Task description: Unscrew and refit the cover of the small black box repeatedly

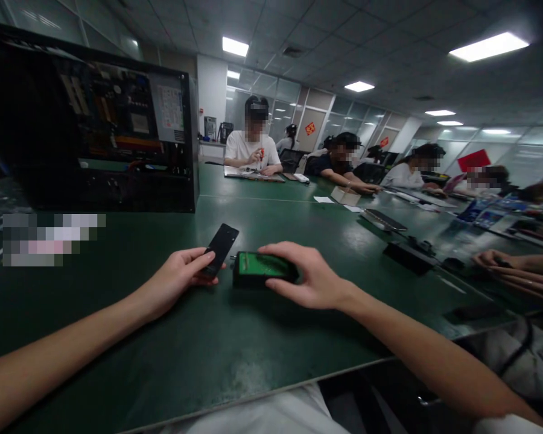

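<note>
Green-faced device (253,264) is resting in the right hand (314,277), whose fingers are curving along the far side while the thumb is pressing the near side; its board is facing up in a black casing. What looks like a metal piece (233,258) is poking from its left end. The left hand (192,268) is pinching a flat black plate (222,246), thumb on top and fingers beneath, just left of the device — whether the two are touching, I cannot tell. Whether the casing is lying on the green table (199,361) is unclear too.

For careful handling, the right fingers should be bracing the casing by its sides — not bearing on the exposed board — and the plate should be tilting clear of the metal piece, since its edge could be scraping the board.

Farther out, an open computer case (117,129) is standing at far left. Across the table, a person in white (239,147) is holding something red (262,152); at right, a neighbour's hands (511,268) are showing near a black box (407,258).
</note>
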Available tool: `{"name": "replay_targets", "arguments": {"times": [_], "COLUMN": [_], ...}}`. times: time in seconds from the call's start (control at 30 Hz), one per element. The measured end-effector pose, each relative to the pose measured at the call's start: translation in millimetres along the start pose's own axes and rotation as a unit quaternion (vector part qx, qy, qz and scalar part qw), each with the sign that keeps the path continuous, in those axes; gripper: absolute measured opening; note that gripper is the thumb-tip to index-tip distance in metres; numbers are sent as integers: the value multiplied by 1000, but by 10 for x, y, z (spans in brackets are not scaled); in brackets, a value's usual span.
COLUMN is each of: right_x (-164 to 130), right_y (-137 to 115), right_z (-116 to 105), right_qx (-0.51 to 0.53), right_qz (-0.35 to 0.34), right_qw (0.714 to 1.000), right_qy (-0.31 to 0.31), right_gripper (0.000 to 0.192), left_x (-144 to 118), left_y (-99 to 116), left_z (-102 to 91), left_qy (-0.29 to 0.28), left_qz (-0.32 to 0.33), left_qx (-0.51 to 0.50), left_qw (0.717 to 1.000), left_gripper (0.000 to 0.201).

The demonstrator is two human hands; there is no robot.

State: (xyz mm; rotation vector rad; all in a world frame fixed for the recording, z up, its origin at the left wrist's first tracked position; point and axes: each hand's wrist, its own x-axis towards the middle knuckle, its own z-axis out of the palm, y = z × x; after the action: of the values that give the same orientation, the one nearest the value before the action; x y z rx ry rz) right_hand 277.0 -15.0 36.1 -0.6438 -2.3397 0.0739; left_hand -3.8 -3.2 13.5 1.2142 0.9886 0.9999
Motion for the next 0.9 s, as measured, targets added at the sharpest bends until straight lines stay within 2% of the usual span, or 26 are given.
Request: {"name": "replay_targets", "arguments": {"times": [0.1, 0.2, 0.27, 0.37, 0.43, 0.5, 0.63, 0.73, 0.83, 0.87, 0.9], "right_x": [-71, -249, -422, -722, -920, -1092, -1219, -989, -514, -342, -180], "right_y": [421, 1048, 1480, 1974, 2159, 2251, 2299, 2181, 1715, 1473, 1203], "right_z": [-505, -1043, -1322, -1550, -1599, -1613, -1617, -1480, -1076, -890, -694], "right_qx": [-63, -169, -266, -357, -362, -352, -337, -342, -271, -143, 0], "right_qz": [114, 243, 330, 479, 525, 545, 549, 500, 411, 361, 320], "right_qw": [983, 937, 894, 802, 770, 760, 763, 795, 869, 919, 944], "right_qy": [132, 184, 148, 20, -20, -38, -44, -3, 40, 66, 77], "right_gripper": [46, 50, 50, 57, 56, 48, 28, 33, 43, 47, 53], "left_x": [-106, -208, -239, -238, -225, -212, -192, -192, -209, -217, -227], "left_y": [36, 38, 29, 21, 12, -6, -55, -65, -47, -39, -31], "left_z": [99, 211, 254, 273, 272, 271, 272, 279, 294, 297, 298], "left_qy": [-16, -91, -124, -136, -144, -149, -142, -145, -156, -154, -148], "left_qz": [-5, -11, -3, 10, 12, 5, 0, 15, 34, 41, 47], "left_qx": [13, 38, 88, 125, 122, 110, 87, 98, 148, 168, 187], "left_qw": [1000, 995, 988, 983, 982, 983, 986, 985, 976, 973, 970], "left_gripper": [39, 43, 44, 44, 44, 44, 41, 35, 26, 24, 23]}}
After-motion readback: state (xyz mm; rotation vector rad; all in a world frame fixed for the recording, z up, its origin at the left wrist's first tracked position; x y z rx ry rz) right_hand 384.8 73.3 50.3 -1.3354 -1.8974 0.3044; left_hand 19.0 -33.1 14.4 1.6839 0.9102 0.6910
